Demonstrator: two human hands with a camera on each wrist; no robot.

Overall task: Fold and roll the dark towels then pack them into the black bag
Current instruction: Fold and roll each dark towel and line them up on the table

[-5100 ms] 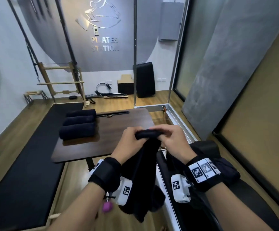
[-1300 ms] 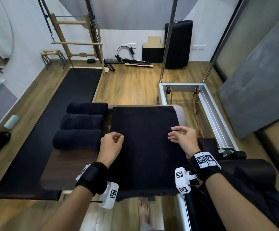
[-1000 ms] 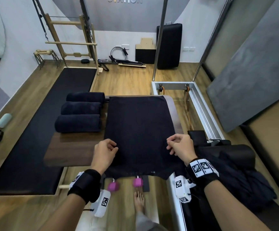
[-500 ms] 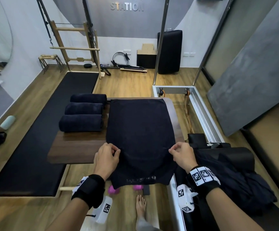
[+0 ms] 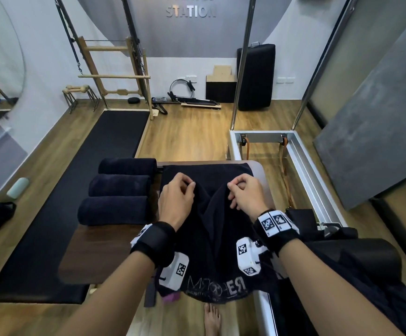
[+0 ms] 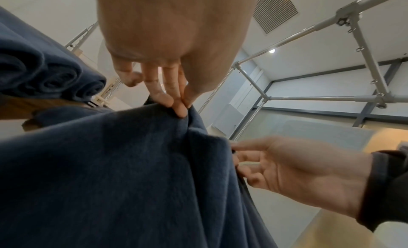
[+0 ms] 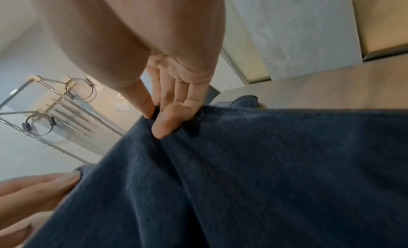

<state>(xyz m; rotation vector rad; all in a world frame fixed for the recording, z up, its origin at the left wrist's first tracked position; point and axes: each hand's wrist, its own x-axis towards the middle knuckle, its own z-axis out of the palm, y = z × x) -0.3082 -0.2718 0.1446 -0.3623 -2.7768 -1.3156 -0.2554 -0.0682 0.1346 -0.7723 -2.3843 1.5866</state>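
Note:
A dark towel (image 5: 211,229) lies along the right part of the wooden table (image 5: 100,258), its near end with pale lettering hanging off the front edge. My left hand (image 5: 176,197) and right hand (image 5: 244,195) each pinch a fold of it and hold the cloth raised above the table, so it sags between them. The left wrist view shows my left fingertips (image 6: 178,108) pinching the towel (image 6: 110,173). In the right wrist view my right thumb and fingers (image 7: 163,122) pinch the towel (image 7: 243,182). Three rolled dark towels (image 5: 122,187) lie side by side at the table's left. No black bag can be made out.
A black floor mat (image 5: 59,202) lies left of the table. A metal reformer frame (image 5: 299,161) stands at the right, with dark cloth heaped on a black pad (image 5: 367,267) at near right. My bare foot (image 5: 211,318) is under the table's front edge.
Both hands have moved from the towel's near edge up toward its far end, lifting pinched cloth off the table. The towel, flat before, is now bunched between the hands.

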